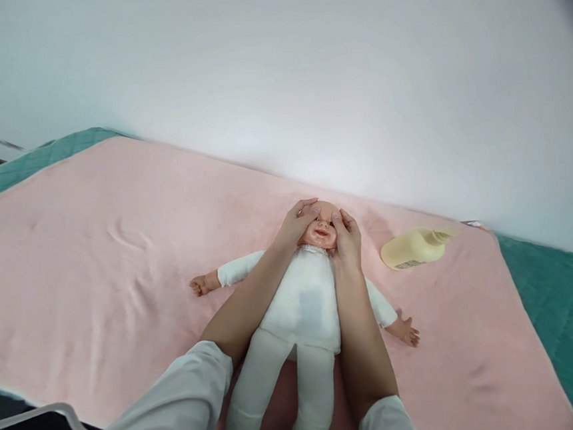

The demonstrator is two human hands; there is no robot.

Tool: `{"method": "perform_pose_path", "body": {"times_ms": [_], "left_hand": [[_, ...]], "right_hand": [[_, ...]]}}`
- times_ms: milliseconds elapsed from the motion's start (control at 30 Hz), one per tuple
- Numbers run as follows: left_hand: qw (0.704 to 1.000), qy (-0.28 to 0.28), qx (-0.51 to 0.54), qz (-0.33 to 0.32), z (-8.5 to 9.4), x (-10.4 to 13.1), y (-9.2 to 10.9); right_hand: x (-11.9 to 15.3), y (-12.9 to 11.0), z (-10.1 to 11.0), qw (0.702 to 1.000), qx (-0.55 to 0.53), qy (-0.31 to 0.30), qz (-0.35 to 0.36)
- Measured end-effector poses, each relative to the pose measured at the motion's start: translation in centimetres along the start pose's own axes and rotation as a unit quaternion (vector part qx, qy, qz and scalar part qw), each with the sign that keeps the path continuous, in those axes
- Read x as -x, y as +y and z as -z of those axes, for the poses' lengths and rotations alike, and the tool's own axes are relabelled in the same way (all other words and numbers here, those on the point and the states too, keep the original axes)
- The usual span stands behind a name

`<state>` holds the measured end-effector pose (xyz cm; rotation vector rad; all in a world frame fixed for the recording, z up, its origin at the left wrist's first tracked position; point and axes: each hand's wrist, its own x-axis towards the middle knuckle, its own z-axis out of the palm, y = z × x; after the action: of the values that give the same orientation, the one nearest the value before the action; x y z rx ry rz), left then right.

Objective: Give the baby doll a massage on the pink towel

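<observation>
A baby doll (301, 294) with a white cloth body lies on its back, its head toward the wall and its legs toward me. My left hand (301, 222) cups one side of the doll's head (324, 233), the thumb resting by an eye. On the other side, my right hand (348, 235) holds the head, its thumb on the cheek near the other eye. Both hands are curved around the head, and some fingertips are hidden behind it. The doll's arms stretch out to either side, beyond my forearms.
A pale yellow bottle (414, 248) lies on its side to the right of the doll. Beneath everything spreads a pink blanket (94, 258) over a green quilted cover (559, 298). A white wall (304, 73) rises behind. At lower left is a pale curved bar (57, 408).
</observation>
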<state>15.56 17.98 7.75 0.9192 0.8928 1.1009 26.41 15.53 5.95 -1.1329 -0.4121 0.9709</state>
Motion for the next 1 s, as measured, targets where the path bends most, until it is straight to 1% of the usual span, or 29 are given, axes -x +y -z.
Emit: {"method": "perform_pose_path", "body": {"times_ms": [133,333,533,667,833,1000], "left_hand": [[1.000,0.007,0.005,0.004,-0.1,0.0,0.1],[1.000,0.007,0.027,0.009,0.0,-0.3,0.0],[0.998,0.020,0.047,0.021,0.0,-0.6,0.0],[1.000,0.015,0.021,0.004,-0.1,-0.4,0.1],[1.000,0.000,-0.016,-0.009,-0.2,0.2,0.3],[0.999,0.003,-0.038,-0.004,0.0,0.2,0.3]], "right_hand": [[0.1,-0.2,-0.1,1.000,-0.021,0.000,-0.010],[0.3,-0.8,-0.4,0.995,-0.082,0.009,-0.051],[0.4,-1.2,-0.5,0.992,-0.090,0.009,-0.088],[0.5,-1.2,-0.5,0.993,-0.089,0.006,-0.078],[0.4,-0.5,-0.2,0.999,-0.042,-0.010,-0.026],[0.2,-0.3,0.1,0.999,-0.037,-0.010,-0.037]]}}
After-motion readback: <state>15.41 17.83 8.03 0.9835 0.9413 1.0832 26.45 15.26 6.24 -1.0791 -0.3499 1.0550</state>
